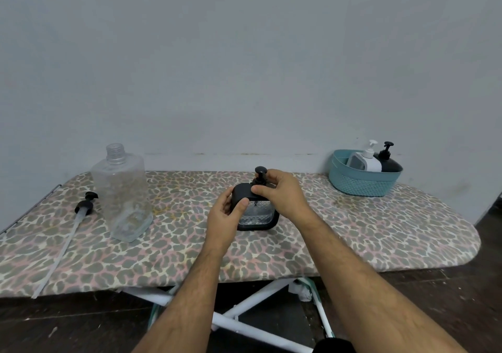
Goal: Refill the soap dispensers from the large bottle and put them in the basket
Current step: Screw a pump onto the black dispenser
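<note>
A square soap dispenser [259, 215] with a clear body, black top and black base stands at the middle of the ironing board [190, 246]. My left hand [226, 216] grips its left side. My right hand [281, 193] holds the black pump head [260, 174] on top of it. The large clear bottle [122, 192] stands uncapped at the left. Its black pump with a long tube [68, 238] lies on the board beside it. At the far right, the teal basket [361, 182] holds a white dispenser [370, 157], a black one [387, 158] and a grey one [357, 161].
The board has a leopard-print cover and stands against a pale wall. Its white folding legs [244, 306] show below, over a dark floor. A dark object [332, 346] sits at the bottom edge of the view.
</note>
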### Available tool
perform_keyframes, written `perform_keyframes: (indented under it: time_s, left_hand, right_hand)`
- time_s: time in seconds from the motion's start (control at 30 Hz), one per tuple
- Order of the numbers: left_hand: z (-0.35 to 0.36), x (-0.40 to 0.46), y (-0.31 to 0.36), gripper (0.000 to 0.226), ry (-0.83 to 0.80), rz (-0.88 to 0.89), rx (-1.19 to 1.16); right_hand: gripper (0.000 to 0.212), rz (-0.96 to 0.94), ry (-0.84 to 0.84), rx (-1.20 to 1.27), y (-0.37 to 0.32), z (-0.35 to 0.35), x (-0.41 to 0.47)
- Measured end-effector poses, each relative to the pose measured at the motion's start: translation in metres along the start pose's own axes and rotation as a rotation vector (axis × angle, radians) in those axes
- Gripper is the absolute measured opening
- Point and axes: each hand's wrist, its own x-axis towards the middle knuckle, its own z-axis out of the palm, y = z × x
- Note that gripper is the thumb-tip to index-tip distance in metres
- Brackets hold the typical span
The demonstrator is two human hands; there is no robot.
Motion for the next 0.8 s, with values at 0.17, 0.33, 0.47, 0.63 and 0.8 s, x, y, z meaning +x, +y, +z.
perform_keyframes:
  time_s: [0.17,0.33,0.47,0.63,0.8]
  left_hand:
    - [-0.003,-0.005,0.006,0.065,-0.006,-0.031,0.051]
    - [-0.004,-0.021,0.011,0.056,0.170,-0.026,0.216]
    - [0.000,-0.029,0.014,0.031,0.190,-0.011,0.259]
    - [0.007,-0.025,0.017,0.029,0.144,-0.022,0.260]
    - [0.030,-0.019,0.022,0.033,0.058,-0.031,0.220]
  right_hand:
    - [0.055,0.083,-0.206,-0.030,0.004,-0.032,0.000]
    - [0.056,0.210,-0.373,0.051,0.026,-0.049,-0.013]
    - [0.056,0.191,-0.288,0.039,0.038,-0.046,-0.023]
    - [0.049,0.182,-0.176,0.078,0.045,-0.051,-0.038]
    - [0.045,0.141,-0.093,0.156,0.048,-0.062,-0.053]
